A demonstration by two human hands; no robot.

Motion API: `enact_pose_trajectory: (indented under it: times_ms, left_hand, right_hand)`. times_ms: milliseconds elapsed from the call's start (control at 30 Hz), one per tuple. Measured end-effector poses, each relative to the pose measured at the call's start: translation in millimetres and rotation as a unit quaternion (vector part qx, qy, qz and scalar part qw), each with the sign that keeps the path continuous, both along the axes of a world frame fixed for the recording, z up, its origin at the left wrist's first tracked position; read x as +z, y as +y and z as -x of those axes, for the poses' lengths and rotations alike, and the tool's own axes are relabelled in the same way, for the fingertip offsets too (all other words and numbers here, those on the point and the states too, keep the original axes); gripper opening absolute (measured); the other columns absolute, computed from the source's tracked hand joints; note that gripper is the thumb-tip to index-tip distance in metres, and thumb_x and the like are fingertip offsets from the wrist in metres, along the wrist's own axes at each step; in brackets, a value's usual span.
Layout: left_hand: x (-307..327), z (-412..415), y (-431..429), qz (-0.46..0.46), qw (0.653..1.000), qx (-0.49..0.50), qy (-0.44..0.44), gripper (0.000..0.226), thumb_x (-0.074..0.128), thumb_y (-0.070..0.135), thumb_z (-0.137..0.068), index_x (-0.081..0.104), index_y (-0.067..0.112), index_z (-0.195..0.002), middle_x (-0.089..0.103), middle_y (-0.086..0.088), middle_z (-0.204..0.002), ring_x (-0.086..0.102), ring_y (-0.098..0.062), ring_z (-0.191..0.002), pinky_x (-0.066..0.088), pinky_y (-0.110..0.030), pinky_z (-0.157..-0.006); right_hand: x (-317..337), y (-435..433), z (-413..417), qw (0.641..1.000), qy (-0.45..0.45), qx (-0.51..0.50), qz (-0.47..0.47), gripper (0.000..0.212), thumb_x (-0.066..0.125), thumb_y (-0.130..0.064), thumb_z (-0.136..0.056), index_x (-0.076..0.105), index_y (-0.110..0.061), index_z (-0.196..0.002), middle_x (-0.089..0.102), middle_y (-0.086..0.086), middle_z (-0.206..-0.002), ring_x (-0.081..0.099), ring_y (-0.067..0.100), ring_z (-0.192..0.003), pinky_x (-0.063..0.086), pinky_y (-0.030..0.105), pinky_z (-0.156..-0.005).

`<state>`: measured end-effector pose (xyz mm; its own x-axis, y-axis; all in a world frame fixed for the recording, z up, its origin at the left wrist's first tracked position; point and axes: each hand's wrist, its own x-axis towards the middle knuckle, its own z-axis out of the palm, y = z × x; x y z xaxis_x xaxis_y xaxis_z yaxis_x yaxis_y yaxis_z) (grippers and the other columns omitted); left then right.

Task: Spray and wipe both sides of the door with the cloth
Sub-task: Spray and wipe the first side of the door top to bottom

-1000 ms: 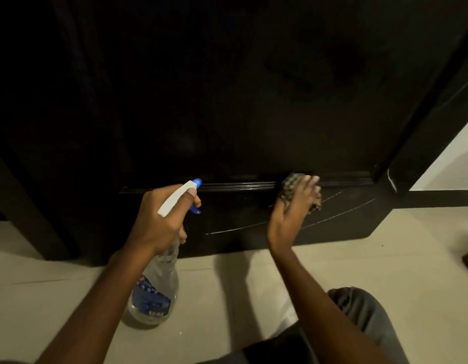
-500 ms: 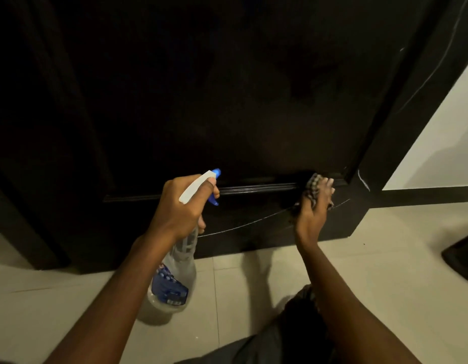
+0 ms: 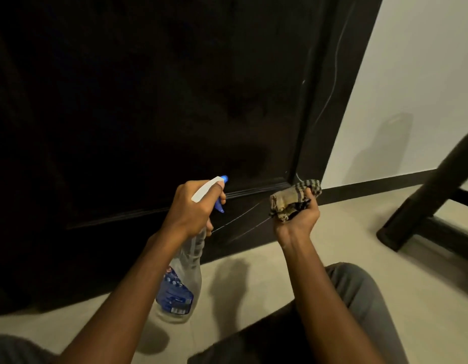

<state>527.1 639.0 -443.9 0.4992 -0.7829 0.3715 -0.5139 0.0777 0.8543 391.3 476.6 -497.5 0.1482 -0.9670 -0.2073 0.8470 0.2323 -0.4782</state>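
Note:
A dark, almost black door (image 3: 154, 106) fills the upper left, with pale scratch lines across its bottom panel. My left hand (image 3: 193, 206) grips the neck of a clear spray bottle (image 3: 183, 282) with a white and blue trigger head and a blue label, nozzle towards the door. My right hand (image 3: 298, 219) is turned palm up and holds a bunched checked cloth (image 3: 293, 198) just off the door's lower right corner, apart from the surface.
The dark door frame (image 3: 330, 95) runs up beside a white wall (image 3: 416, 74) with a dark skirting board. A dark furniture leg (image 3: 422, 206) stands on the pale tiled floor (image 3: 345, 232) at right. My knee in grey trousers (image 3: 359, 306) is below my right arm.
My right hand has slid the cloth rightwards along the door's bottom panel, then lifted it off and turned palm up. The view has swung right, showing more wall and the furniture leg.

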Motion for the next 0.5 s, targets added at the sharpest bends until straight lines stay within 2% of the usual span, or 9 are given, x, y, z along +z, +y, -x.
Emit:
enact_pose_trajectory:
  times_ms: [67, 100, 200, 267, 367, 400, 500]
  left_hand:
    - [6.3, 6.2, -10.0, -0.001, 1.000, -0.016, -0.012, 0.040, 0.048, 0.035, -0.103, 0.068, 0.011, -0.079, 0.071, -0.008, -0.077, 0.058, -0.024, -0.037, 0.052, -0.034, -0.040]
    - [9.0, 10.0, -15.5, -0.002, 1.000, -0.023, -0.015, 0.039, 0.048, 0.036, -0.103, 0.068, 0.012, -0.079, 0.071, -0.008, -0.076, 0.059, -0.024, -0.038, 0.052, -0.034, -0.040]
    - [19.7, 19.1, -33.3, -0.009, 0.999, -0.039, -0.005, 0.039, 0.048, 0.036, -0.103, 0.067, 0.013, -0.077, 0.069, -0.003, -0.068, 0.059, -0.024, -0.038, 0.053, -0.036, -0.040]
    - [30.7, 23.5, -48.1, -0.015, 0.999, -0.049, 0.008, 0.040, 0.048, 0.036, -0.103, 0.067, 0.012, -0.077, 0.067, 0.001, -0.062, 0.057, -0.022, -0.037, 0.052, -0.033, -0.038]
    - [48.8, 27.7, -76.2, -0.027, 0.997, -0.076, 0.016, 0.042, 0.048, 0.036, -0.103, 0.069, 0.008, -0.079, 0.070, -0.005, -0.070, 0.057, -0.016, -0.037, 0.048, -0.029, -0.039]
    - [56.4, 29.1, -85.8, -0.030, 0.996, -0.088, 0.015, 0.043, 0.049, 0.037, -0.103, 0.069, 0.008, -0.079, 0.071, -0.007, -0.071, 0.057, -0.017, -0.037, 0.048, -0.029, -0.041]
    - [81.3, 34.1, -115.0, -0.032, 0.993, -0.112, 0.010, 0.046, 0.048, 0.041, -0.102, 0.070, 0.009, -0.078, 0.071, -0.007, -0.070, 0.062, -0.025, -0.045, 0.052, -0.034, -0.048]
  right_hand:
    - [7.3, 2.4, 4.2, 1.000, 0.023, -0.016, 0.013, 0.032, 0.054, -0.033, -0.098, 0.066, -0.016, -0.123, 0.068, 0.007, -0.110, 0.062, 0.024, -0.102, 0.050, 0.036, -0.084]
    - [9.6, 0.8, 5.2, 0.999, 0.038, -0.025, 0.024, 0.037, 0.056, -0.033, -0.097, 0.064, -0.017, -0.129, 0.067, 0.008, -0.117, 0.062, 0.026, -0.108, 0.051, 0.037, -0.087]
    - [19.2, -9.6, 7.3, 0.989, 0.097, -0.077, 0.081, 0.053, 0.061, -0.035, -0.090, 0.056, -0.025, -0.142, 0.061, 0.005, -0.138, 0.056, 0.026, -0.128, 0.044, 0.043, -0.110]
    - [28.1, -21.6, 10.4, 0.977, 0.137, -0.110, 0.123, 0.054, 0.057, -0.029, -0.096, 0.049, -0.028, -0.149, 0.056, -0.002, -0.145, 0.052, 0.020, -0.133, 0.040, 0.038, -0.114]
    - [45.6, -47.0, 18.9, 0.958, 0.178, -0.161, 0.154, 0.053, 0.048, -0.017, -0.104, 0.039, -0.025, -0.155, 0.050, -0.013, -0.143, 0.051, 0.002, -0.124, 0.042, 0.012, -0.094]
    - [51.7, -55.6, 21.7, 0.951, 0.191, -0.179, 0.165, 0.053, 0.046, -0.015, -0.105, 0.038, -0.025, -0.156, 0.048, -0.014, -0.143, 0.049, -0.001, -0.122, 0.040, 0.007, -0.089]
    - [76.2, -77.1, 25.9, 0.930, 0.227, -0.216, 0.192, 0.053, 0.044, -0.013, -0.106, 0.035, -0.027, -0.156, 0.042, -0.013, -0.153, 0.044, 0.004, -0.131, 0.037, 0.005, -0.092]
